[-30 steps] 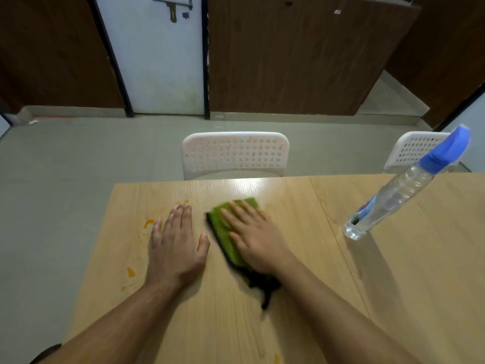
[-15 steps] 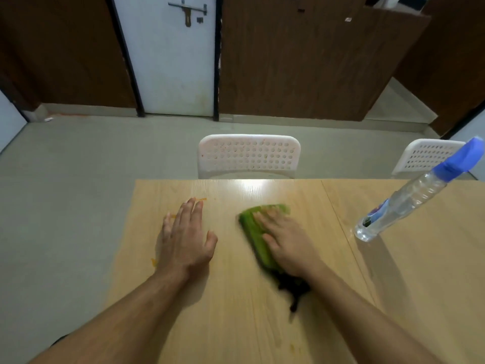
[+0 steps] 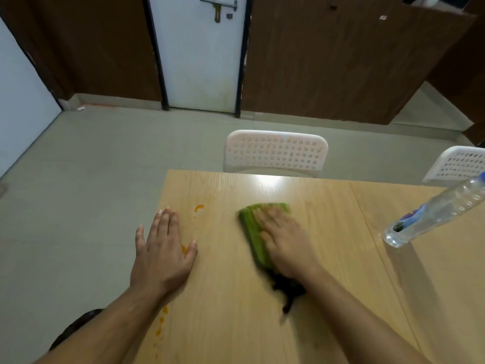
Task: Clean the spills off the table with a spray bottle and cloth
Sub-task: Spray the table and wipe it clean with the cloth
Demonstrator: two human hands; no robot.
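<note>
My right hand (image 3: 286,243) presses the green cloth (image 3: 256,237) flat against the desk (image 3: 236,324) near its middle, fingers straight and spread on top, so the wipe bears down evenly; the cloth's dark tail trails at 6 o'clock. My left hand (image 3: 164,248) lies open, palm down, at 9 o'clock of the cloth, apparently bracing me. Orange spills (image 3: 199,207) remain at the left hand's 1 o'clock and along the desk's left edge, not yet wiped. The spray bottle (image 3: 435,214) stands well apart at 3 o'clock, within reach. White chairs (image 3: 275,153) wait at 12 o'clock.
</note>
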